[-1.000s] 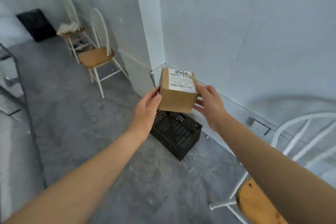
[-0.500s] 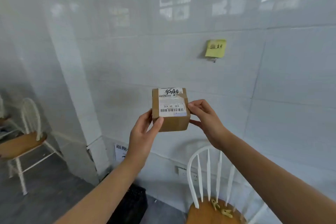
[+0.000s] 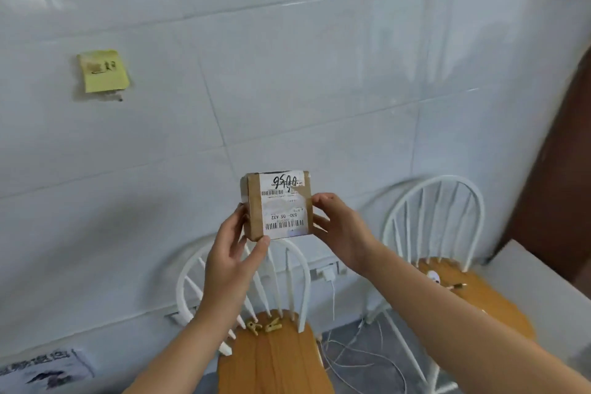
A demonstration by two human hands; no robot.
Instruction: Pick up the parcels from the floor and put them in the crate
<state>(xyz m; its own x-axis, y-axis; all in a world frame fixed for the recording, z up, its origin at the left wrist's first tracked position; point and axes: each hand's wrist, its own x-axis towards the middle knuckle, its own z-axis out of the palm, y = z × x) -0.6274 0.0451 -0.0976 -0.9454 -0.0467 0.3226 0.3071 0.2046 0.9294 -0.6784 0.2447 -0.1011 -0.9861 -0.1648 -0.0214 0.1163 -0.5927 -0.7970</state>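
So we've got the small brown cardboard parcel (image 3: 276,205) up in the air in front of us, pinched between both hands, nowhere near the floor. Our left hand (image 3: 231,261) grips its lower left corner, thumb on the front bottom edge and fingers wrapped round the left side. Our right hand (image 3: 343,233) clamps the right edge, fingertips on the front face, thumb tucked behind where we can't see it. The white shipping label (image 3: 283,205) faces us with barcodes and a black handwritten number scrawled across the top; the print looks upside down.

Behind the parcel is a glossy white tiled wall (image 3: 287,89) with a yellow sticky note (image 3: 103,71) stuck up at the left. Below our hands sits a white spindle-back chair with a round wooden seat (image 3: 271,355), and a couple of small yellowish clips (image 3: 264,326) lie at the back edge of that seat. A second matching chair (image 3: 447,253) stands to the right, with white cables (image 3: 355,352) trailing on the grey floor between the two.
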